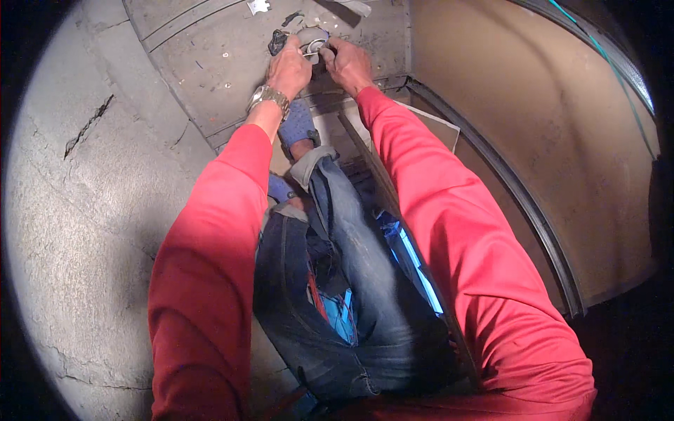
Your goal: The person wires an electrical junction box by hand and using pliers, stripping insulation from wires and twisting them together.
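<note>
Both my arms reach out to the far end of the view, in red sleeves. My left hand (288, 68), with a metal watch (269, 100) on its wrist, is closed with its fingertips at the left side of a small round grey-white thing with a ring (317, 45). On its other side my right hand (349, 67) closes with bent fingers, and thumb and fingertips pinch its edge. Too small to tell is exactly what kind of thing it is. Next to my left fingers lies a crumpled black piece (278, 43), like plastic.
Below my hands are my jeans-clad legs (351, 266) and blue shoes (298, 124). A rough grey concrete surface (105, 210) is on the left, a brown panel (533, 133) on the right. A curved dark metal rail (519, 189) runs along the panel. Small scraps (258, 6) lie at the far end.
</note>
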Demonstrator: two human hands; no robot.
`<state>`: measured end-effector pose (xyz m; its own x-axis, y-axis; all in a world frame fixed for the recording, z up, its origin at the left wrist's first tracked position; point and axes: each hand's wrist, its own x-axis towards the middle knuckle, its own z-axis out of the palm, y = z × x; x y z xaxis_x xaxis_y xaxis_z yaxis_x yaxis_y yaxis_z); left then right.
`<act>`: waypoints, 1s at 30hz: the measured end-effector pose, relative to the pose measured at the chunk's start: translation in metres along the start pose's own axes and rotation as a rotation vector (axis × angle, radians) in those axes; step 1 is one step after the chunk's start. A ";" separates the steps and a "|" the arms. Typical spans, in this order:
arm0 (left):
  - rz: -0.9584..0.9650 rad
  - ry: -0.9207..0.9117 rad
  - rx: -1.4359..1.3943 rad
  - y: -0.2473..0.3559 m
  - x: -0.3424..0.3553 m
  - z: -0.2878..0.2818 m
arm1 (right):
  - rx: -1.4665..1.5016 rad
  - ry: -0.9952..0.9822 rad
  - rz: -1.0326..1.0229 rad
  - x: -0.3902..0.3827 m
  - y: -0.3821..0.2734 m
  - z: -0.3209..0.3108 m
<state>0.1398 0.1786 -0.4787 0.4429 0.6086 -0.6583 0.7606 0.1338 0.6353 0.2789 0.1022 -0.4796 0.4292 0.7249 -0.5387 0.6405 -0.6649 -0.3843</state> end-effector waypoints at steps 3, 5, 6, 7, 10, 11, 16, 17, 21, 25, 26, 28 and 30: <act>0.012 0.027 -0.017 0.003 0.005 0.008 | 0.190 0.034 0.054 0.005 0.014 0.001; 0.135 0.109 -0.081 -0.002 0.008 0.010 | 0.237 0.033 0.050 -0.003 0.015 0.001; 0.132 0.113 -0.077 -0.005 0.008 0.011 | 0.285 0.034 0.044 -0.007 0.013 0.002; 0.130 0.124 -0.062 -0.005 0.008 0.015 | 0.288 0.032 0.041 -0.011 0.010 0.002; 0.153 0.140 -0.029 -0.011 0.010 0.021 | 0.260 0.045 0.001 -0.019 0.010 0.002; 0.179 0.145 -0.011 -0.012 0.011 0.024 | 0.166 0.080 -0.089 -0.019 0.011 0.000; 0.236 0.154 -0.017 -0.017 0.017 0.031 | -0.154 0.139 -0.325 -0.014 0.021 -0.005; 0.236 0.132 -0.018 -0.019 0.017 0.030 | -0.169 0.174 -0.387 -0.015 0.020 -0.006; 0.206 0.091 0.028 -0.021 0.020 0.026 | -0.191 0.246 -0.527 -0.011 0.017 -0.012; 0.272 0.069 0.046 -0.023 0.027 0.025 | -0.089 0.074 -0.434 0.000 0.019 -0.013; 0.263 0.073 0.035 -0.023 0.027 0.027 | 0.062 0.034 -0.328 0.003 0.021 -0.011; 0.238 0.055 0.059 -0.023 0.029 0.026 | 0.213 -0.008 -0.219 0.009 0.025 -0.007; 0.215 0.039 0.083 -0.022 0.031 0.024 | 0.263 -0.095 -0.195 0.016 0.029 -0.007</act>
<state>0.1480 0.1760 -0.5231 0.5813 0.6463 -0.4944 0.6879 -0.0658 0.7228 0.3087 0.0954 -0.4946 0.2457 0.8315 -0.4982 0.5134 -0.5476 -0.6607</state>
